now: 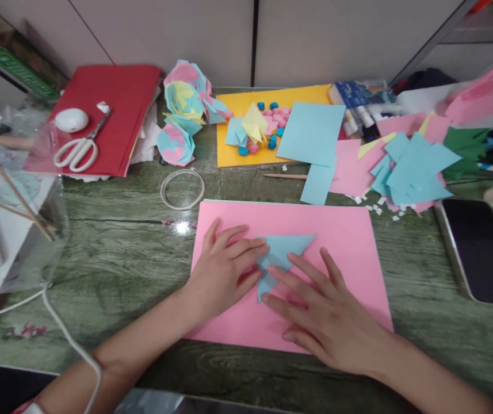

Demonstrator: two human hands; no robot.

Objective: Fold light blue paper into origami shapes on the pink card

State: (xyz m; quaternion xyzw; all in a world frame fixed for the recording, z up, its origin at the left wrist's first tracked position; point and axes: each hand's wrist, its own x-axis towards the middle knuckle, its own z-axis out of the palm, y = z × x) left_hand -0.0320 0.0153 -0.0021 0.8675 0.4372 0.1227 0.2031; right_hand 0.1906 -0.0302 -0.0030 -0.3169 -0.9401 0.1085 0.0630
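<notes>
A folded light-blue paper piece (287,247) lies on a large pink sheet (341,241) in the middle of the green table. My left hand (224,270) lies flat on the pink sheet, its fingertips pressing the blue piece's left edge. My right hand (319,310) also lies flat with fingers spread, its fingertips on the lower part of the blue piece. Neither hand grips anything; both press down.
White scissors (77,150) and a red folder (108,109) sit at the back left. A tape ring (182,188), folded paper shapes (186,109), a yellow sheet (246,132) with beads, loose blue and pink papers (410,167) and a tablet (479,253) surround the sheet. A white cable (62,328) runs at left.
</notes>
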